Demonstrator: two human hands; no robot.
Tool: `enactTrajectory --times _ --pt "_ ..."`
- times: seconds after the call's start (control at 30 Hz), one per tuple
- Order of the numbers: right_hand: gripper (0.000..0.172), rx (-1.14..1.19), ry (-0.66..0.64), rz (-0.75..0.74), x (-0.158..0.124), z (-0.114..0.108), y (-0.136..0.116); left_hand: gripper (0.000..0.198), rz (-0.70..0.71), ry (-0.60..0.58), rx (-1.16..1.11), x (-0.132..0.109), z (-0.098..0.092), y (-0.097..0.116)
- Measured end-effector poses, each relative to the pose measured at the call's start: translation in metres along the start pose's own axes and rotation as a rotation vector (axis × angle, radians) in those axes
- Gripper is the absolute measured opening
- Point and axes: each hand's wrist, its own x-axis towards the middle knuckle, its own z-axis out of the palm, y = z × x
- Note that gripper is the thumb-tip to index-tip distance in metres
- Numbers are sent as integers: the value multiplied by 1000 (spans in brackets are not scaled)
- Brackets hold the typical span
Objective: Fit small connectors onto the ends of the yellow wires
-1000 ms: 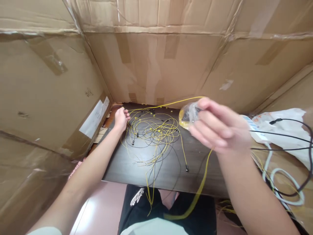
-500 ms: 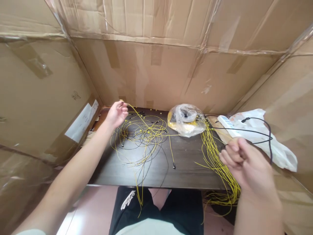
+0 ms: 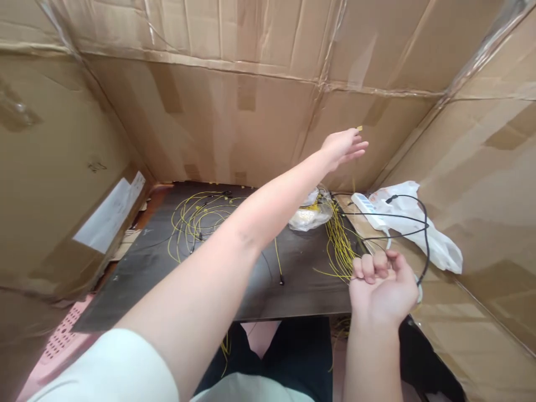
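Note:
My left hand (image 3: 341,146) is raised high to the right, in front of the cardboard wall, pinching the small yellow end of a thin yellow cable (image 3: 359,129) that hangs down from it. My right hand (image 3: 382,285) is closed near the table's right front corner, fingers curled, beside a bundle of yellow cables (image 3: 339,240); what it holds is hidden. A loose tangle of yellow and black cables (image 3: 196,215) lies on the dark table (image 3: 159,262) at the left. A clear plastic bag (image 3: 307,215) with yellow parts sits behind my left forearm.
Taped cardboard walls (image 3: 234,111) enclose the table on three sides. A white power strip (image 3: 368,209), a white plastic bag (image 3: 422,229) and a black cord (image 3: 422,234) lie at the right. A pink crate (image 3: 62,335) is on the floor at the left.
My left hand has left the tangle at the left and swung up and right with a yellow cable end. The plastic bag was set down on the table; my right hand dropped to the front edge.

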Motion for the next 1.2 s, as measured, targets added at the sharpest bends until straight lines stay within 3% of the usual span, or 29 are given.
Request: enactTrajectory --times 0.07,0.17,0.23,0.4,0.57,0.67,0.77,0.83,0.87,0.93,1.0,1.1,1.2 --pt "21 -40 -15 1 0 -3 2 45 -99 139 -182 7 7 -5" --pt "33 -152 -44 75 4 -16 9 39 -193 231 -138 -12 -8 -23" --pt "42 -287 -39 131 4 -28 13 46 -194 243 -11 -41 -28 -41" --pt "39 -659 -17 117 -8 -47 17 36 -133 64 257 -144 -83 -83" --pt "40 -673 188 -259 8 -36 11 21 11 110 451 -240 -126 -98" --pt "48 -1108 270 -638 30 -20 10 21 76 247 566 -275 -150 -102" --pt "51 -1487 256 -1001 33 9 13 22 127 345 729 -294 -168 -108" --pt "43 -1405 78 -1235 23 37 23 24 142 342 854 -301 -176 -111" --pt "38 -1340 -98 -1284 16 53 32 24 142 327 919 -303 -179 -112" --pt "17 -1184 -513 -1185 6 83 58 24 117 298 1043 -305 -181 -116" --pt "20 -1252 -796 -1064 5 105 94 23 65 265 1142 -306 -181 -119" --pt "21 -1366 -1057 -962 18 114 147 31 -24 216 1217 -307 -181 -123" --pt "20 -1357 -1137 -894 36 102 176 34 -58 168 1257 -308 -181 -124"
